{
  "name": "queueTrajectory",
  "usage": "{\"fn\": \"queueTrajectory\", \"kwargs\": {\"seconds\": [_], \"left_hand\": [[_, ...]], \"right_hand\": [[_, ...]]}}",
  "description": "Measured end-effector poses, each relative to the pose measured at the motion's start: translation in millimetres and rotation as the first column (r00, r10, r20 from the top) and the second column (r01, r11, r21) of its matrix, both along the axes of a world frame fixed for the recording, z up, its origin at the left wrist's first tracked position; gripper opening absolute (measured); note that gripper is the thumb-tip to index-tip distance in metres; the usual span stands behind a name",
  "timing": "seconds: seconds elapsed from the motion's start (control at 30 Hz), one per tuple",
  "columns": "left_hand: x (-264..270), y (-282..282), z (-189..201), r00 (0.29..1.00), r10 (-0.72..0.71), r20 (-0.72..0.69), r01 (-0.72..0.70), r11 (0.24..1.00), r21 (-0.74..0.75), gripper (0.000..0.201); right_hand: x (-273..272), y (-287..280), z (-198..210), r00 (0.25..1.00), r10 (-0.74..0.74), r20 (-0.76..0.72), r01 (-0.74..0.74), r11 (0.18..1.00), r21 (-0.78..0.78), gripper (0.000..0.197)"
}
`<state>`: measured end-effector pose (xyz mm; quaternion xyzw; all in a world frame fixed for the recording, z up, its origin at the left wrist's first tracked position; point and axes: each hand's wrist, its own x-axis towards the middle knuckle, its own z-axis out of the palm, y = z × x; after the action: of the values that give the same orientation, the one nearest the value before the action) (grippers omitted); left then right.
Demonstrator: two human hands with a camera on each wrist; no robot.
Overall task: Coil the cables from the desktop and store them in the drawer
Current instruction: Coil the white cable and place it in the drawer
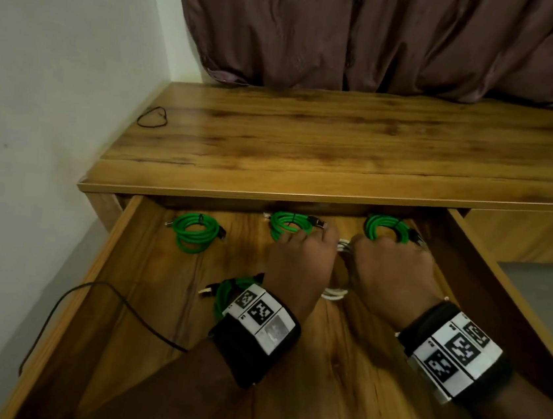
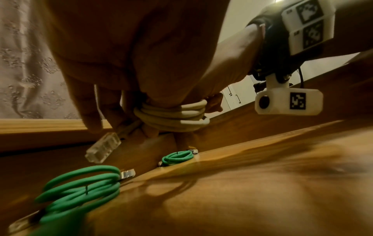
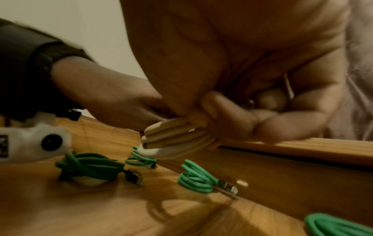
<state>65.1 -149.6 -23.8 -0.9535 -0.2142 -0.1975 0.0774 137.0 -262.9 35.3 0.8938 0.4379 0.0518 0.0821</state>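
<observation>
The wooden drawer (image 1: 336,371) stands pulled out under the desktop (image 1: 345,141). Both hands are over its middle and together hold one white coiled cable (image 1: 334,295). My left hand (image 1: 301,250) grips the white coil (image 2: 171,116) from the left, and the cable's clear plug (image 2: 102,146) hangs below the fingers. My right hand (image 1: 390,260) pinches the white coil (image 3: 177,140) from the right. Several green coiled cables lie on the drawer floor: back left (image 1: 195,231), back middle (image 1: 288,226), back right (image 1: 386,228) and one under my left wrist (image 1: 224,293).
A thin black loop (image 1: 153,117) lies at the desktop's left edge by the wall. A black wire (image 1: 86,294) runs over the drawer's left side. A brown curtain (image 1: 391,33) hangs behind the desk. A small white piece (image 3: 242,182) lies by the drawer's back wall.
</observation>
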Motion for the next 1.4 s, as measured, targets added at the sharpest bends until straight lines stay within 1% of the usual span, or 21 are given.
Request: {"fn": "queueTrajectory", "kwargs": {"seconds": [0.03,0.07,0.13,0.17,0.2,0.27,0.37,0.4,0.47,0.57,0.63,0.73,0.83,0.93,1.07,1.1,1.13,1.2,1.23,1.3,1.4], "left_hand": [[-4.0,0.6,-1.6,1.0,-0.005,-0.009,0.005,1.0,-0.025,0.025],[-7.4,2.1,-3.0,1.0,-0.011,-0.003,0.011,0.998,-0.057,0.025],[-11.0,5.6,-3.7,0.999,-0.042,-0.002,0.041,0.98,-0.197,0.034],[-13.1,6.5,-2.4,0.999,-0.033,0.013,0.035,0.959,-0.28,0.037],[-15.1,6.6,-0.7,0.999,-0.025,0.037,0.035,0.943,-0.33,0.039],[-17.3,5.2,5.3,0.999,0.008,0.045,0.006,0.953,-0.301,0.041],[-18.0,1.2,14.3,0.997,0.07,0.015,-0.066,0.981,-0.182,0.038],[-16.8,0.4,15.6,0.997,0.076,-0.002,-0.076,0.987,-0.143,0.035],[-16.0,-2.1,15.5,0.989,0.115,-0.091,-0.122,0.989,-0.083,0.03],[-16.6,-2.7,10.4,0.968,0.147,-0.205,-0.169,0.981,-0.092,0.037],[-17.8,2.7,7.0,0.965,0.106,-0.242,-0.139,0.982,-0.125,0.042],[-22.5,11.9,3.1,0.975,0.016,-0.222,-0.054,0.985,-0.166,0.038],[-23.1,14.4,1.6,0.986,-0.055,-0.155,0.021,0.977,-0.212,0.031],[-20.7,16.2,4.5,0.993,-0.06,-0.099,0.033,0.968,-0.25,0.031],[-24.2,17.6,4.2,0.983,-0.119,-0.138,0.084,0.968,-0.234,0.036],[-24.8,17.9,4.1,0.983,-0.125,-0.136,0.089,0.966,-0.243,0.037],[-24.4,18.6,4.2,0.986,-0.122,-0.117,0.088,0.961,-0.26,0.035],[-22.5,20.3,4.4,0.991,-0.109,-0.078,0.083,0.957,-0.278,0.027],[-21.9,20.6,4.3,0.992,-0.107,-0.072,0.083,0.957,-0.279,0.025],[-21.4,19.2,4.2,0.993,-0.107,-0.048,0.088,0.95,-0.299,0.026],[-20.3,16.9,4.3,0.996,-0.086,0.025,0.089,0.932,-0.353,0.035]], "right_hand": [[-1.5,0.7,-1.8,1.0,0.0,-0.002,0.0,1.0,-0.008,0.028],[-2.5,1.8,-2.9,1.0,-0.001,-0.004,0.001,1.0,-0.007,0.027],[-2.7,4.0,-5.5,1.0,0.0,-0.015,0.0,1.0,0.03,0.026],[-2.2,5.0,-7.2,1.0,0.005,-0.023,-0.004,0.998,0.06,0.026],[-1.5,5.7,-9.4,0.999,0.013,-0.031,-0.01,0.996,0.09,0.026],[1.2,7.1,-13.0,0.999,0.031,-0.043,-0.025,0.991,0.133,0.028],[4.1,9.4,-15.3,0.999,0.041,-0.013,-0.038,0.987,0.156,0.037],[4.0,10.3,-16.0,0.999,0.043,-0.007,-0.041,0.986,0.16,0.04],[2.8,14.0,-19.3,0.999,0.047,-0.011,-0.045,0.986,0.158,0.043],[3.7,18.7,-27.0,0.997,0.075,-0.014,-0.072,0.983,0.171,0.031],[5.5,19.4,-31.4,0.992,0.115,-0.054,-0.106,0.982,0.157,0.031],[3.6,18.2,-35.4,0.983,0.13,-0.127,-0.116,0.987,0.11,0.036],[2.7,15.1,-30.9,0.993,0.102,-0.064,-0.094,0.989,0.11,0.032],[2.7,14.0,-21.2,0.995,0.097,0.02,-0.099,0.985,0.141,0.028],[-1.0,13.4,-22.0,0.998,0.063,0.014,-0.064,0.995,0.072,0.032],[0.9,13.5,-25.8,0.997,0.074,-0.004,-0.073,0.992,0.104,0.033],[4.2,14.0,-30.4,0.993,0.099,-0.06,-0.088,0.983,0.164,0.037],[10.8,15.9,-38.3,0.95,0.179,-0.256,-0.096,0.946,0.309,0.043],[13.6,17.2,-42.3,0.926,0.209,-0.313,-0.09,0.93,0.357,0.042],[19.7,19.5,-49.3,0.918,0.222,-0.329,-0.078,0.914,0.398,0.034],[30.9,23.2,-57.9,0.911,0.195,-0.363,-0.032,0.911,0.41,0.024]]}}
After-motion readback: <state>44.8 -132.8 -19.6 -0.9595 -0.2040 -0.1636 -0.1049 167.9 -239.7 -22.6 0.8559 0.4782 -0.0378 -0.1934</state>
